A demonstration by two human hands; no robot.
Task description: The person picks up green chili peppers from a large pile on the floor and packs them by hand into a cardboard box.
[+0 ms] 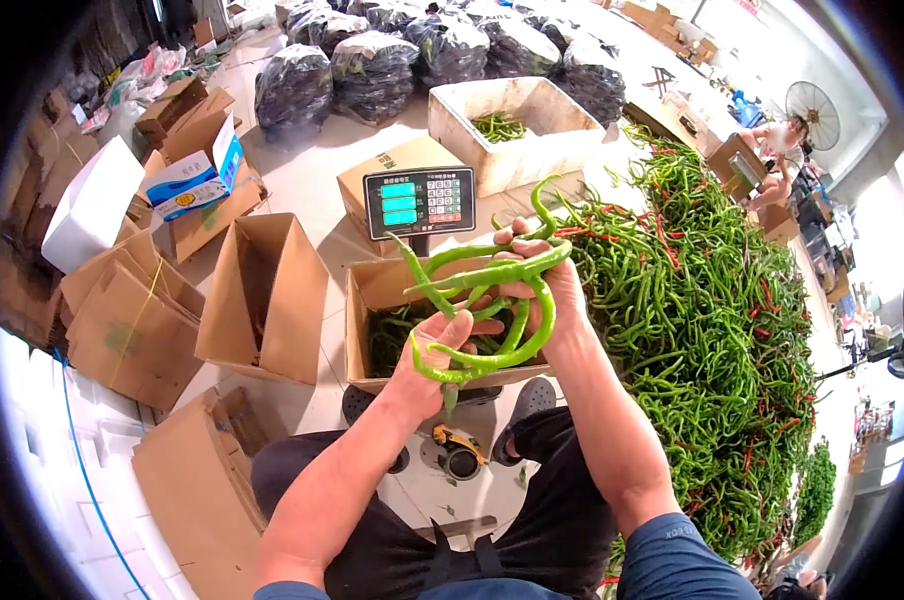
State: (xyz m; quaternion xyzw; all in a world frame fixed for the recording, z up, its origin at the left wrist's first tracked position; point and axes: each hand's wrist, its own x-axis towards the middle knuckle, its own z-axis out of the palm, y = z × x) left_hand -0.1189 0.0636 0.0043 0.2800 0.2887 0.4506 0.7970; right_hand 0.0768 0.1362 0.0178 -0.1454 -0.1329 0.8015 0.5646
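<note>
Both my hands are raised over an open cardboard box (364, 345) with green peppers inside. My right hand (547, 262) is closed around several long, curved green chili peppers (492, 272). My left hand (434, 352) grips the lower part of the same bunch, its thumb pressed on a pepper. Some fingers are hidden behind the peppers. Just beyond the box stands a digital scale display (420, 202) with three lit windows and a keypad. To my right spreads a large heap of green chili peppers (687, 340) with scattered red ones.
An open cardboard box (307, 300) stands on the left, near flattened cartons (137, 320). A white foam bin (562, 150) holds some peppers. Full dark bags (372, 75) line the back. A yellow tape dispenser (460, 450) lies between my feet. Another person (772, 150) is at far right.
</note>
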